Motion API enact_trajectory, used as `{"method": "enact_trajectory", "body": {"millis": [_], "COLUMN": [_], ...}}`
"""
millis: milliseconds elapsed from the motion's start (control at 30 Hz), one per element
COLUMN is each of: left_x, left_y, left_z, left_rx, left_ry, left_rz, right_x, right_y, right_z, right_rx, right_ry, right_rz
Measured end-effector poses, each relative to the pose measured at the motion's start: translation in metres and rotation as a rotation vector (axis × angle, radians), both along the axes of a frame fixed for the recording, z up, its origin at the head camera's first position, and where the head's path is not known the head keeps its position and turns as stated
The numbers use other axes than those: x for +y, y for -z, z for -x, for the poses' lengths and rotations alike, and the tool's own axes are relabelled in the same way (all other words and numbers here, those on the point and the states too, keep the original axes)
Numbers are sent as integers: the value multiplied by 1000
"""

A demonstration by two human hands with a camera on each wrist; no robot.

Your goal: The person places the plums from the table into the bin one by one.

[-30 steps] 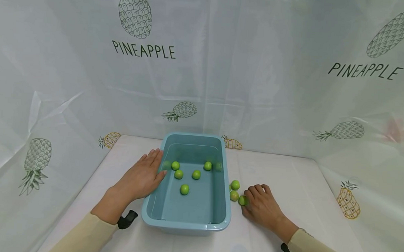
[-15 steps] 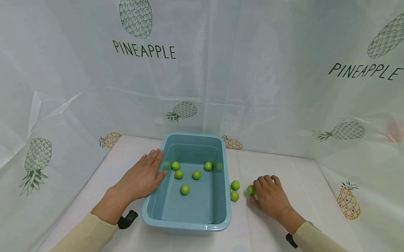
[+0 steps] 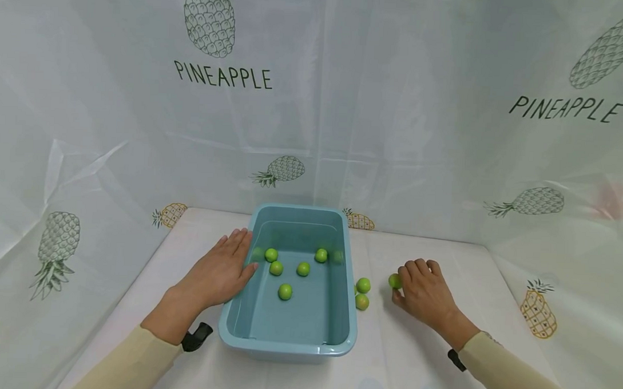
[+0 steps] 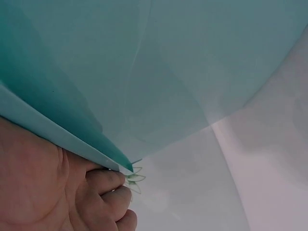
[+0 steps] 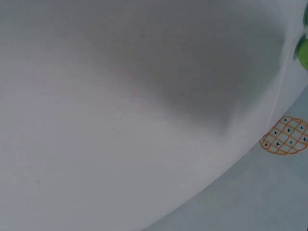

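A light-blue plastic tub [image 3: 287,349] stands on the table with several small round green fruits [image 3: 285,291] on its floor. My left hand [image 3: 216,274] rests along the tub's left rim, fingers straight and thumb over the edge. In the left wrist view, the palm [image 4: 33,178] lies against the rim from outside. Right of the tub, my right hand [image 3: 425,296] pinches one green fruit [image 3: 395,281] between thumb and fingers, over the table. More green fruits [image 3: 362,293] sit beside the tub's right wall, one partly hidden by it. The right wrist view does not show the hand.
A white cover [image 3: 443,256] lies over the table. Pale sheeting [image 3: 396,134] printed with pineapples hangs behind and along both sides. At the right edge of the right wrist view, a green fruit [image 5: 303,54] is partly cut off.
My right hand has drawn one green fruit away from the group by the tub, moving right and towards the back. The left hand and the tub have stayed put.
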State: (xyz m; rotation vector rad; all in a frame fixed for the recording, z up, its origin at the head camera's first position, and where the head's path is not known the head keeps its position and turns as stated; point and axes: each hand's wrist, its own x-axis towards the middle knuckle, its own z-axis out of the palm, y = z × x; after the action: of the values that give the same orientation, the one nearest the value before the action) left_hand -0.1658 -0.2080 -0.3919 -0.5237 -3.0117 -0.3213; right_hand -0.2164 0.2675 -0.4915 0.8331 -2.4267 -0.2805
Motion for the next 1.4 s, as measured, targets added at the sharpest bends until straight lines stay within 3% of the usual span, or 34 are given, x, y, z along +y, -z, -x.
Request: {"method": "enact_trajectory", "body": {"millis": [333, 767, 1067, 1400], "left_x": [-1, 0, -1, -1], "left_y": [-1, -2, -2, -1], "left_z": [1, 0, -1, -1], "left_rx": [22, 13, 16, 14], "left_ry": [16, 3, 12, 13], "left_rz": [45, 41, 20, 14], "right_x": [-14, -57, -89, -135], "right_y": [-27, -78, -105, -119], "right_z": [12, 23, 27, 26], "right_rx": [64, 166, 194, 186], "right_ry": [-45, -125, -173, -234], "right_rz": [47, 98, 69, -9]}}
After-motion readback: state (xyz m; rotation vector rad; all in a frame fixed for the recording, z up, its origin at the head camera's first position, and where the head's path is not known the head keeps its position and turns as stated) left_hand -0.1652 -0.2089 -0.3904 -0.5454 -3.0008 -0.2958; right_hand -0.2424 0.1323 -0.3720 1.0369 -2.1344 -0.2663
